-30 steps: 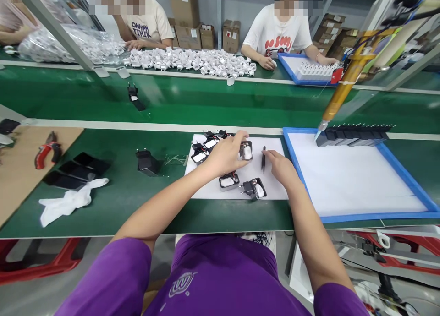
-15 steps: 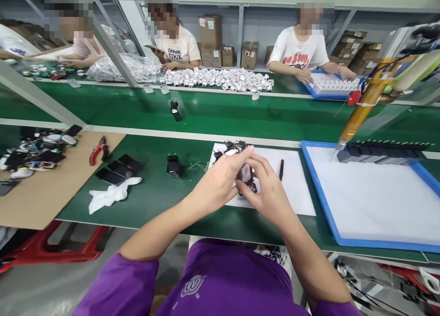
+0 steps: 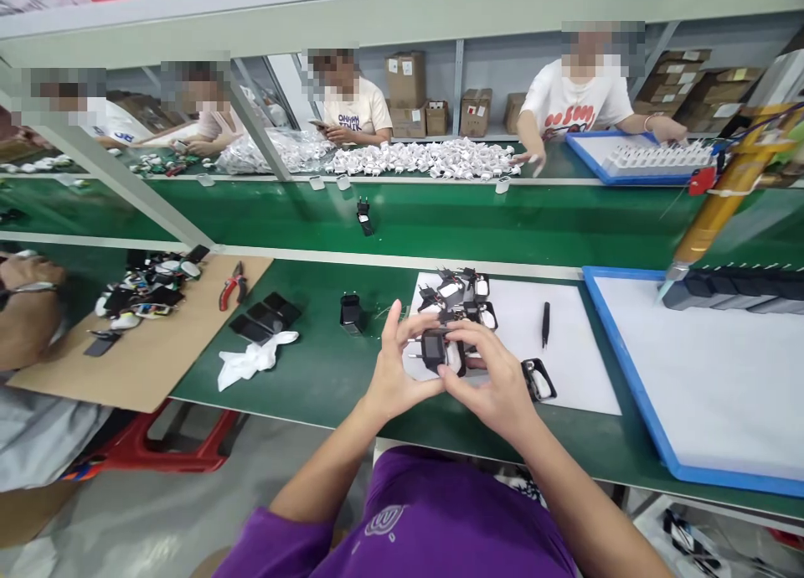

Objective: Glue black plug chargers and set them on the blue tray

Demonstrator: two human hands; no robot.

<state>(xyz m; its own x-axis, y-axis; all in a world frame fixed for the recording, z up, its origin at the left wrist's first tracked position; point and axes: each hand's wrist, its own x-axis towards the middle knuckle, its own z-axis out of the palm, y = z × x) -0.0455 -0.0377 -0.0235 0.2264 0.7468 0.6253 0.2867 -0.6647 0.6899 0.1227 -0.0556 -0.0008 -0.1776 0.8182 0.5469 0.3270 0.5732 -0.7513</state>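
Both hands meet over the white sheet around a black plug charger (image 3: 433,350), its two metal prongs pointing left and something white showing at its right side. My left hand (image 3: 395,377) curls round the prong side, index finger raised. From the right, my right hand (image 3: 496,377) grips the charger's other end between thumb and fingers. Several opened chargers with white parts inside (image 3: 450,290) lie just beyond my fingers. Another open charger (image 3: 538,380) rests beside my right wrist. A black tweezers-like tool (image 3: 545,325) lies on the sheet (image 3: 578,343) to the right.
To the left are an upright black case (image 3: 351,312), dark flat pieces (image 3: 266,317), a white cloth (image 3: 257,359) and red pliers (image 3: 233,287). A blue-rimmed tray (image 3: 619,377) stands right, under a yellow dispenser (image 3: 707,218). Co-workers sit across the green belt (image 3: 440,218).
My view has swung left. My hands have parted slightly and turned the charger, so its prongs now show pointing left. A co-worker's arm has come into view at left.
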